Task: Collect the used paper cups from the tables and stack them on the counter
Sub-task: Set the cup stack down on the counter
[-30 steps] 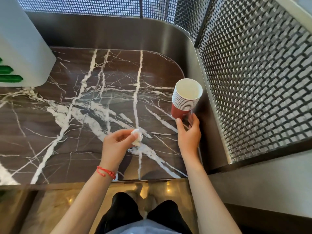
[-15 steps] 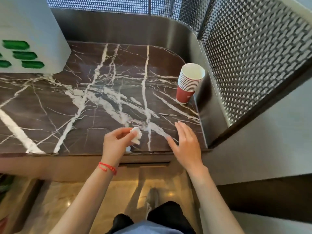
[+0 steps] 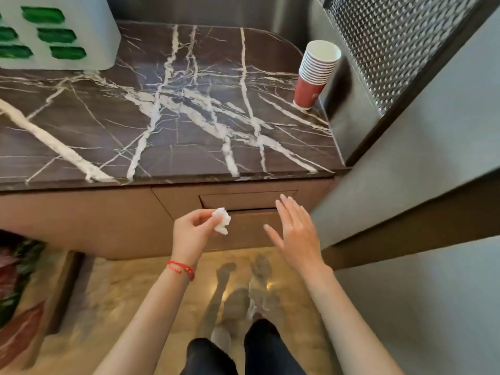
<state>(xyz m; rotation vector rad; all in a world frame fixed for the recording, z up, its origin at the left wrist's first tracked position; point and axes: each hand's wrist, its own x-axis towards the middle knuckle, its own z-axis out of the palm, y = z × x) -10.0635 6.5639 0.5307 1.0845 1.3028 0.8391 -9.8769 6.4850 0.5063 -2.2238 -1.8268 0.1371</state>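
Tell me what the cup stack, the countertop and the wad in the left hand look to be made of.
Cup stack: paper, probably; thin rolled white rims, matte red outside.
Countertop: polished marble or a marble-look slab; dark brown with white veins and a soft sheen.
Wad, pinched by the left hand: crumpled white tissue or napkin, by its soft creases.

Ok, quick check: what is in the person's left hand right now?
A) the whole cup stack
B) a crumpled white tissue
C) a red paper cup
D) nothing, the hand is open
B: the left hand pinches a crumpled white tissue in front of the counter, while the cup stack stands alone on the marble counter and the right hand is open.
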